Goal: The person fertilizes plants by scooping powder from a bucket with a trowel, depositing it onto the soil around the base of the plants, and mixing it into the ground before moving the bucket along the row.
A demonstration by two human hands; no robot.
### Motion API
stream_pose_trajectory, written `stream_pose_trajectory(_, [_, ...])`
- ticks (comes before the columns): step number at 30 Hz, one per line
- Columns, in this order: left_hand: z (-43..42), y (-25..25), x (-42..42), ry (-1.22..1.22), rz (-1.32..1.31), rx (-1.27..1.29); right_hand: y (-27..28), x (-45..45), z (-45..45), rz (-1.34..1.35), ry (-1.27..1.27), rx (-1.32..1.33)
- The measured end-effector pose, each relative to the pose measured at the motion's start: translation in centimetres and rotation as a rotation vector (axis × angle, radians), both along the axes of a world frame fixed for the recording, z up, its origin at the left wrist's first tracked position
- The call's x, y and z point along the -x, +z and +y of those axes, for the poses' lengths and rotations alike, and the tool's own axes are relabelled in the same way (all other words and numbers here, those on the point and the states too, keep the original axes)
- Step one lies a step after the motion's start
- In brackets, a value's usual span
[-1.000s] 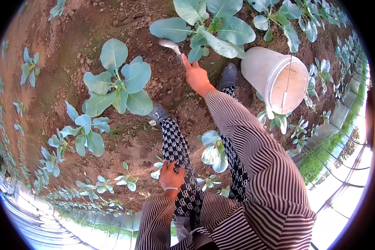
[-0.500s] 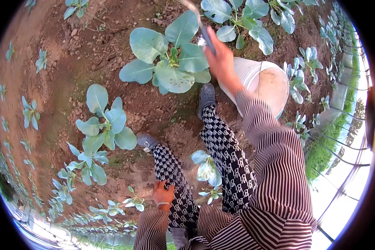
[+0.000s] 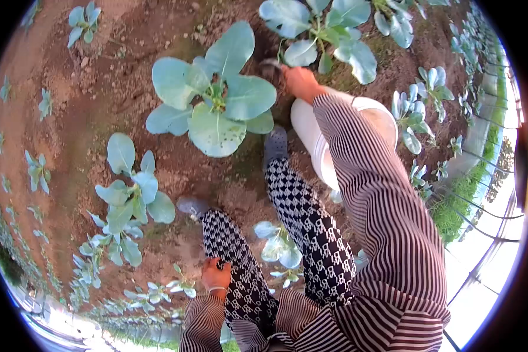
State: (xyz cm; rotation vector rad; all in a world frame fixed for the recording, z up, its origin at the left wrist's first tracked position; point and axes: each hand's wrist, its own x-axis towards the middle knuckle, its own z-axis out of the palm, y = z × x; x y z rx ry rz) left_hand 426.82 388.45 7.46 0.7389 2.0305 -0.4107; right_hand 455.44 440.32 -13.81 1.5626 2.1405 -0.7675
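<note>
My right hand (image 3: 302, 83) is closed round the handle of a small metal hand tool (image 3: 271, 66), whose blade end is at the soil between two leafy plants. To its left grows a large broad-leaved plant (image 3: 217, 100); another leafy plant (image 3: 328, 29) stands just above it. A white bucket (image 3: 306, 120) lies below my right hand, partly covered by my sleeve. Near my left knee, my left hand (image 3: 216, 274) is bent beside the patterned trouser leg, with something small and dark at its fingers that I cannot make out.
More leafy plants (image 3: 135, 193) grow in rows on the left and right of the brown soil (image 3: 100, 135). My grey shoes (image 3: 276, 144) stand among them. Green grass (image 3: 452, 214) and a wire-framed edge run along the right side.
My right hand has carried the tool from the lower side of the large plant, past it, to the soil on its right. The view has shifted, and the plants lie lower in it.
</note>
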Motion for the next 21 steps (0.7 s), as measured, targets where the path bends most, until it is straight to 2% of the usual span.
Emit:
stream_pose_trajectory(1, [0.6,0.1,-0.3,-0.042,0.03,0.026,0.1,-0.5,-0.2,-0.023,-0.049,0.025])
stream_pose_trajectory(3, [0.5,0.2,-0.6,-0.06,0.058,0.018,3.5,1.9,0.2,0.026,-0.047,-0.097])
stream_pose_trajectory(4, [0.6,0.3,-0.7,-0.054,0.054,0.018,3.1,3.4,0.9,0.12,-0.087,-0.184])
stream_pose_trajectory(5, [1.0,0.5,-0.8,-0.043,0.052,0.014,3.3,5.2,1.9,0.114,-0.034,-0.194])
stream_pose_trajectory(7, [1.4,0.0,-1.1,-0.016,0.044,0.008,0.3,7.4,2.2,0.119,0.074,-0.26])
stream_pose_trajectory(9, [1.8,0.5,-0.9,0.008,0.027,0.023,-0.5,7.3,-0.3,0.105,0.147,-0.128])
stream_pose_trajectory(13, [1.7,0.5,-1.4,-0.063,0.072,0.025,0.9,3.6,-2.6,0.019,0.323,-0.062])
stream_pose_trajectory(16, [2.4,0.5,-1.2,-0.029,0.049,0.082,2.9,2.1,-1.8,-0.071,0.223,-0.011])
stream_pose_trajectory(18, [2.4,0.3,-1.3,-0.025,0.045,0.122,2.6,2.9,-1.2,0.044,-0.048,0.012])
stream_pose_trajectory(20, [1.8,0.3,-1.1,-0.053,0.059,0.077,4.3,4.9,-1.7,0.064,-0.006,-0.074])
stream_pose_trajectory(21, [1.8,0.2,-1.2,-0.064,0.062,0.052,3.1,6.2,-1.4,0.106,-0.462,0.262])
